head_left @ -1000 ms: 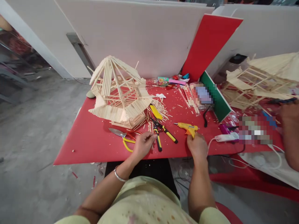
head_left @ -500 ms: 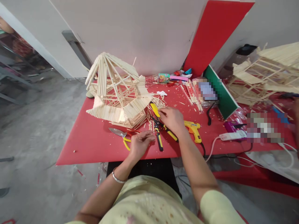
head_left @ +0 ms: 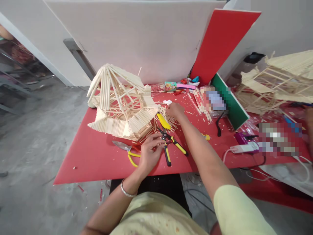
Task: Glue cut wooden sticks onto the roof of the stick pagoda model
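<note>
Right hand [head_left: 174,110] is over the loose stick pile [head_left: 174,123], a bit right of frame centre, fingers curled downward. Fingertips are partly hidden by the hand itself; can't tell if they're pinching a stick or just touching the heap. White scrap [head_left: 167,102] sits just beside it.

Left hand [head_left: 150,151] is below centre, palm down, fingers loosely bent and partly fanned, thumb tip close to the index finger. Can't confirm anything between them. Fingertips are right at the black-and-yellow pliers [head_left: 165,134]; contact unclear.

Step in hand, my read: picking a stick out of the pile. Next move probably calls for a clean pinch on one piece and a lift that leaves its neighbours in place. Yellow-handled tool [head_left: 163,121] lies along the pile's near edge, so lifting clear of it makes sense.

Stick model [head_left: 117,125] is left of centre, standing on the red table [head_left: 80,163], roof partly open, lower right edge near the pile. Neither hand is on it. Scissors [head_left: 129,151] lie below it, just left of the left hand. Glue gun [head_left: 207,137] is mostly behind the right forearm, right of centre; only a yellow bit shows.
</note>
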{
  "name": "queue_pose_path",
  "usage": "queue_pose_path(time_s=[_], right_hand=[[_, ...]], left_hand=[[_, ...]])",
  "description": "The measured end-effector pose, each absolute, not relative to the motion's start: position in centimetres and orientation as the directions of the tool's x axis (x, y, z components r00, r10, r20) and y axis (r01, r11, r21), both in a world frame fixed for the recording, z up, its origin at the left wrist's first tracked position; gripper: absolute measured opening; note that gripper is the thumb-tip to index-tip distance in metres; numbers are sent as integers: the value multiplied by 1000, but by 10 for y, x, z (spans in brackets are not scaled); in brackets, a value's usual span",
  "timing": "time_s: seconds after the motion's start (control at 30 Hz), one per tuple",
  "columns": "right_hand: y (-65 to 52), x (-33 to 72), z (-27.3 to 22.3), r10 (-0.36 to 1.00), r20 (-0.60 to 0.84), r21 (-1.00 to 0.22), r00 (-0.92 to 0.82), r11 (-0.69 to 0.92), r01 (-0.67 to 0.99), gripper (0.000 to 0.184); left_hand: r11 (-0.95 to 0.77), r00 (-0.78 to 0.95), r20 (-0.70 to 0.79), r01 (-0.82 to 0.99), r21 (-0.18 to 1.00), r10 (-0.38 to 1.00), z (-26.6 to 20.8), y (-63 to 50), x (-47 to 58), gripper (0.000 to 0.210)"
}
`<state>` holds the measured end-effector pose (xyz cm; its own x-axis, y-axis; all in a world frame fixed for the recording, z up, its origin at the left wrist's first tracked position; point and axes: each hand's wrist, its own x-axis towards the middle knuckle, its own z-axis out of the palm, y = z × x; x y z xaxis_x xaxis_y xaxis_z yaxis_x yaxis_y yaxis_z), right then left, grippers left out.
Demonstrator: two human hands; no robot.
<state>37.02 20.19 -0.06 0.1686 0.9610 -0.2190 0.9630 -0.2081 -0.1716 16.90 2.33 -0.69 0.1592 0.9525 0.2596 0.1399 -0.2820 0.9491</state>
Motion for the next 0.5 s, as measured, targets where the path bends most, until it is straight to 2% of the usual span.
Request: queue_pose_path(time_s=[0.03, 0.13, 0.23, 0.33, 0.5], right_hand=[[208, 372, -5, 962, -208, -198, 179, -220, 955, 49], [224, 373, -15, 962, -183, -292, 205, -252, 923, 50], [231, 375, -18, 966, -181, -414, 185, -246, 877, 40], [223, 381, -12, 974, -176, -560, 145, -220, 799, 24], [180, 391, 19, 990, -105, -785, 94, -140, 604, 22]], left_hand=[[-261, 167, 239, 120, 958, 957, -8, 25, 173, 12], [-65, 221, 48, 70, 995, 974, -10, 26, 180, 19], [71, 219, -83, 60, 996, 972, -8, 24, 177, 23], [76, 186, -82, 40, 996, 979, -5, 22, 170, 24], [-12, 208, 12, 0, 1000, 978, -6, 20, 166, 22]])
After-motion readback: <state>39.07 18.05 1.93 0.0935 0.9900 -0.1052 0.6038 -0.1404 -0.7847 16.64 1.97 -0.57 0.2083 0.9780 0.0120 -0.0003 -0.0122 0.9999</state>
